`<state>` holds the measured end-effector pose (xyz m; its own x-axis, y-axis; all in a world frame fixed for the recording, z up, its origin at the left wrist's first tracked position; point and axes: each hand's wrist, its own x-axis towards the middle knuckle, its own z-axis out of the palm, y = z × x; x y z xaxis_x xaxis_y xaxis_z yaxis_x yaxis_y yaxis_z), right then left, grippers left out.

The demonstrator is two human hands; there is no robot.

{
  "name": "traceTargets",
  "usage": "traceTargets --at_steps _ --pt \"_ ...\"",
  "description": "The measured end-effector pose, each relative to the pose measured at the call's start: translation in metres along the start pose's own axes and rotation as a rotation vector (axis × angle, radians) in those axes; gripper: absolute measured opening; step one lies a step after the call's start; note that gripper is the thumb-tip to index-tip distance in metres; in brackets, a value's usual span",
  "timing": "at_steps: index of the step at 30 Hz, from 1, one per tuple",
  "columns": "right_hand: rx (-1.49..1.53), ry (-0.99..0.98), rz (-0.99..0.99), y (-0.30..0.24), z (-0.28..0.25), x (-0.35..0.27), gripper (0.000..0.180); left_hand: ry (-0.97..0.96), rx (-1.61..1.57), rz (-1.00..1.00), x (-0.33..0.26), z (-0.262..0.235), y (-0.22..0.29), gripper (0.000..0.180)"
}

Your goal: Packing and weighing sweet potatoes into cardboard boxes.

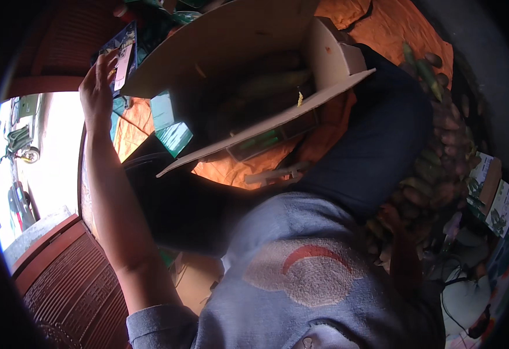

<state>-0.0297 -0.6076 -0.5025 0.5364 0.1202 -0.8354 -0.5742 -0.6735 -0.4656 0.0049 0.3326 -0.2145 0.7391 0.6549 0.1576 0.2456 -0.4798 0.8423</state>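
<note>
My left hand [96,87] is raised at the upper left, its fingers curled at the edge of a flat printed packet [125,61] in dark blue and pink. Right beside it, an open cardboard box [225,49] tilts across my lap, with long greenish-brown produce [277,84] in its shadowed inside. My right hand [394,220] is low on the right, in shadow at the edge of a heap of brownish-green, elongated produce [440,154]. The fingers of that hand are too dark to make out, and whatever they touch is hidden.
Orange sheeting [382,26] lies under and behind the box. A long green piece of produce [429,78] tops the heap. Printed cartons [496,198] stand at the right, near a dark cable [449,302]. A brown carved panel [74,285] borders the bright opening at left.
</note>
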Motion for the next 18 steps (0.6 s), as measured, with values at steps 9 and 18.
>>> traceTargets --at_steps 9,18 --pt "-0.057 0.32 -0.035 -0.012 -0.04 -0.007 0.026 -0.019 -0.026 0.053 0.006 -0.022 -0.029 0.048" --pt "0.091 0.462 -0.086 0.054 -0.134 0.016 0.029 0.071 -0.146 -0.143 0.009 0.004 -0.058 0.043"
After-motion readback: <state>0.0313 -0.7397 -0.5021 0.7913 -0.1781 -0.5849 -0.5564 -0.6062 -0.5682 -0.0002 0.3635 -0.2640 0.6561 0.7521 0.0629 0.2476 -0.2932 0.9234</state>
